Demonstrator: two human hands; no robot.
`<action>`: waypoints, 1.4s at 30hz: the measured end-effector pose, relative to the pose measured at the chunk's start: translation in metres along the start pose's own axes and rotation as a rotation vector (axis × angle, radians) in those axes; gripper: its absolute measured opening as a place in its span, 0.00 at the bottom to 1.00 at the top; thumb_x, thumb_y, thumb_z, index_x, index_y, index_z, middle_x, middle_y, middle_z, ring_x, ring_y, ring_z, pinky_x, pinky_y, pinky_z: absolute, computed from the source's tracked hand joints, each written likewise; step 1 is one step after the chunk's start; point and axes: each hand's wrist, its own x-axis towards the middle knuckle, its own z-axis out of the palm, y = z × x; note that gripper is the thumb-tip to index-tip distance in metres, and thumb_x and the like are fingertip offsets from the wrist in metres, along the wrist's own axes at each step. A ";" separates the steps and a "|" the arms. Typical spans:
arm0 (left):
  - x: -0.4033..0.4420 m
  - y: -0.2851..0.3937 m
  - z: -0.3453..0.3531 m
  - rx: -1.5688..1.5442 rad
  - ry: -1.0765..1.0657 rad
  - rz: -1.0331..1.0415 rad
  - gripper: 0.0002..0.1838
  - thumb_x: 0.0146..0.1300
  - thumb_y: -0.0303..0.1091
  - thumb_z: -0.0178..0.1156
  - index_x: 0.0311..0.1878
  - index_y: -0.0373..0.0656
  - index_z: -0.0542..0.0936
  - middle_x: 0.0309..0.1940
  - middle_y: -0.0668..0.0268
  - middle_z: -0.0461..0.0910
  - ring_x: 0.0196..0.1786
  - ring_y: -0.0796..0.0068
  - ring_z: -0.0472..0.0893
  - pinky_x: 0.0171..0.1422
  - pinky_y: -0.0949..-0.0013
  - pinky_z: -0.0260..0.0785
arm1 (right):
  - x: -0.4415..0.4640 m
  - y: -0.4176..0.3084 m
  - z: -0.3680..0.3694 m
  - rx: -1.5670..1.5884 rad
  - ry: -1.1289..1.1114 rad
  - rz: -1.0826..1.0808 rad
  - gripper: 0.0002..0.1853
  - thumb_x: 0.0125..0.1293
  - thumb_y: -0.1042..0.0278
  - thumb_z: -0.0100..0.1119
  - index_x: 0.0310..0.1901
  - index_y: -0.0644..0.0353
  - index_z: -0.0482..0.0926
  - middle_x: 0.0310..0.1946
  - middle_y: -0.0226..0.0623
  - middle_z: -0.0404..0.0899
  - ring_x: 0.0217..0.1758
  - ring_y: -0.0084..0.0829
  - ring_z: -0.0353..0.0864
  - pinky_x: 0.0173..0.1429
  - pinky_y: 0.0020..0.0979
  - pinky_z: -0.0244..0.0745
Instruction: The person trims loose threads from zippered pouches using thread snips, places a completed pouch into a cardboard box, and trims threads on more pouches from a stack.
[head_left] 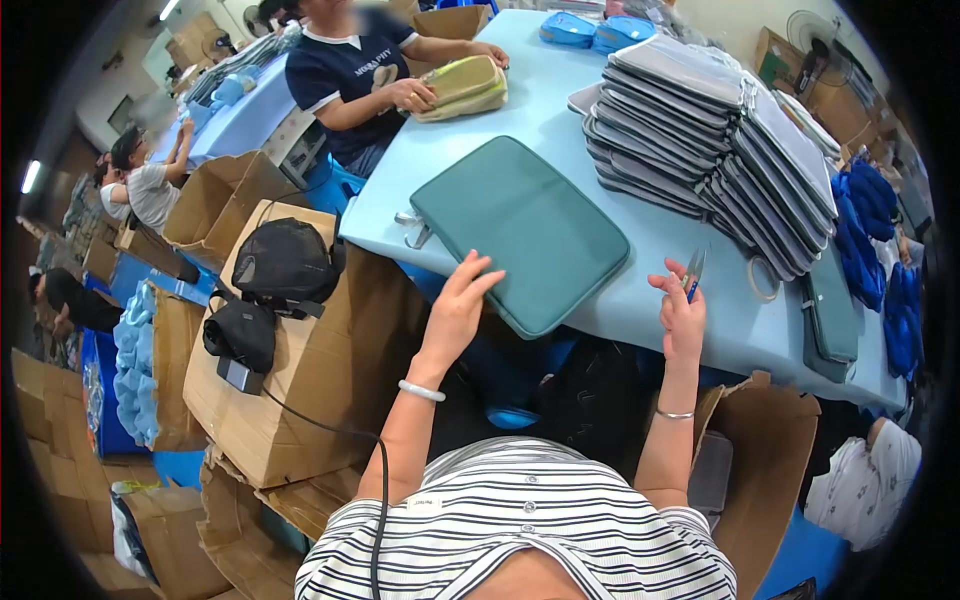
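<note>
A flat green laptop sleeve (525, 230) lies on the light blue table (385, 205), its near corner over the front edge. My left hand (462, 305) is at the sleeve's near left edge, fingers apart, with nothing held in it. To the right of the sleeve, my right hand (680, 310) is raised near the table's edge, closed on small thread snips (694, 268) whose blades point up. A metal zipper pull (412, 228) shows beside the sleeve's left corner.
Grey sleeves (700, 130) stand stacked at the back right, near a tape roll (763, 279) and another green sleeve (828, 310). Across the table a co-worker (350, 80) handles a yellow-green bag (462, 90). Cardboard boxes (330, 370) stand on my left, another (765, 470) on my right.
</note>
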 end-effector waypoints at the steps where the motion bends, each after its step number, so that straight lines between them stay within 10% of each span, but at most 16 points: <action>1: -0.005 0.002 -0.002 -0.055 0.060 -0.059 0.24 0.54 0.12 0.55 0.53 0.44 0.79 0.58 0.56 0.73 0.67 0.54 0.69 0.65 0.60 0.69 | -0.002 0.000 -0.003 -0.021 0.020 0.003 0.16 0.70 0.64 0.57 0.54 0.63 0.76 0.33 0.37 0.83 0.15 0.07 0.52 0.18 0.15 0.45; 12: -0.038 -0.013 0.014 -1.164 0.073 -0.894 0.15 0.75 0.39 0.50 0.55 0.36 0.71 0.47 0.58 0.78 0.48 0.69 0.80 0.52 0.65 0.76 | 0.004 0.002 0.013 -0.220 0.003 -0.016 0.14 0.68 0.68 0.58 0.53 0.62 0.77 0.30 0.30 0.82 0.20 0.08 0.56 0.25 0.15 0.53; 18: -0.012 -0.008 0.023 -1.188 0.015 -0.916 0.20 0.74 0.45 0.51 0.56 0.37 0.71 0.43 0.62 0.80 0.42 0.75 0.82 0.47 0.67 0.79 | 0.017 0.010 0.022 -0.367 0.007 -0.171 0.12 0.68 0.69 0.57 0.50 0.65 0.78 0.30 0.30 0.82 0.29 0.14 0.72 0.42 0.20 0.66; 42: -0.002 0.024 0.025 -1.175 0.088 -0.837 0.23 0.64 0.40 0.64 0.55 0.35 0.70 0.40 0.65 0.79 0.38 0.77 0.82 0.36 0.72 0.80 | 0.041 0.033 0.013 -0.446 -0.013 -0.241 0.11 0.69 0.74 0.54 0.50 0.68 0.78 0.38 0.34 0.81 0.38 0.21 0.80 0.47 0.24 0.73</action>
